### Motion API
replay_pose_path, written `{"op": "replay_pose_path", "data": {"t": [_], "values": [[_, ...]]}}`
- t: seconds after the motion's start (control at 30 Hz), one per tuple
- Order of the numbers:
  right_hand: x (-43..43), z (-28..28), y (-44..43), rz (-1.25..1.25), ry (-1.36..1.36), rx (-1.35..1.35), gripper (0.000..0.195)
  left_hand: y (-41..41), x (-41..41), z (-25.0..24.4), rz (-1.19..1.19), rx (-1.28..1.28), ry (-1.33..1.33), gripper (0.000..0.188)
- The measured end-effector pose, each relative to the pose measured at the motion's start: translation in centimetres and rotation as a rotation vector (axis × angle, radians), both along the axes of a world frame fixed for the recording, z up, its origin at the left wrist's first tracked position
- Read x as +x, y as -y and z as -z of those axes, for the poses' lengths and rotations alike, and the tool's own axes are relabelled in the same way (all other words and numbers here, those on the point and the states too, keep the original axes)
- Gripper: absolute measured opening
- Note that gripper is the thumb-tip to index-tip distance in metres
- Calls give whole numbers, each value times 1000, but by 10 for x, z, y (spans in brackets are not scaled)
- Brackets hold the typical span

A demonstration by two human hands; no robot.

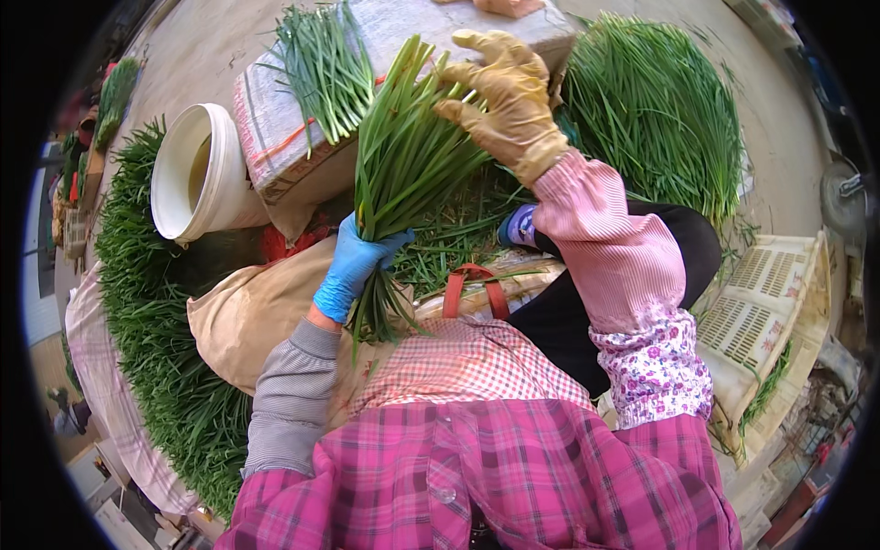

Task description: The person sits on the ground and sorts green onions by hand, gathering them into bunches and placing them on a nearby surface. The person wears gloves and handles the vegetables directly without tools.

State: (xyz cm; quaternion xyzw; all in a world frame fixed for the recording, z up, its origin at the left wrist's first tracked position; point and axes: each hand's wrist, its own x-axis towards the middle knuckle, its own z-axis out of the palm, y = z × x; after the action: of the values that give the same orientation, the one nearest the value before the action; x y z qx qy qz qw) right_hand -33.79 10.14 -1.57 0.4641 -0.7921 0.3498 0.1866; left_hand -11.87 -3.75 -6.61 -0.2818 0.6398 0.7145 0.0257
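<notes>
My left hand, in a blue glove, grips a bunch of leafy green stalks, probably garlic chives. The bunch fans out above my fist, and leaf ends hang below it. At the upper right of this bunch is my right hand in a yellowish rubber glove, its fingers spread and curved. Its fingertips are close to the pale stalk ends; whether they touch is unclear. Behind the bunch, a smaller pile of chives lies on a block covered with a woven sack.
A white bucket holding liquid leans at the left, beside a long bank of chives. A large chive heap lies at upper right. At right stands a plastic crate. Loose leaves litter the ground before my lap.
</notes>
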Motion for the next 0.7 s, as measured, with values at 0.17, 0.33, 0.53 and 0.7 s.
{"op": "replay_pose_path", "data": {"t": [0.17, 0.33, 0.53, 0.7], "values": [[-9, 19, -2, -20, 46, -15, 23, -1, -1, 2, 73, -142, -68, 28], [-25, 8, -11, -167, 1422, -728, 28, 7, 7, 3, 52, -3, 44, 28], [-55, -38, -61, -899, 1067, -286, 31, 16, 8, 11, -45, 19, 37, 30], [-25, -23, -24, -173, 125, -90, 42, 10, 1, 10, -30, -129, 5, 30]]}}
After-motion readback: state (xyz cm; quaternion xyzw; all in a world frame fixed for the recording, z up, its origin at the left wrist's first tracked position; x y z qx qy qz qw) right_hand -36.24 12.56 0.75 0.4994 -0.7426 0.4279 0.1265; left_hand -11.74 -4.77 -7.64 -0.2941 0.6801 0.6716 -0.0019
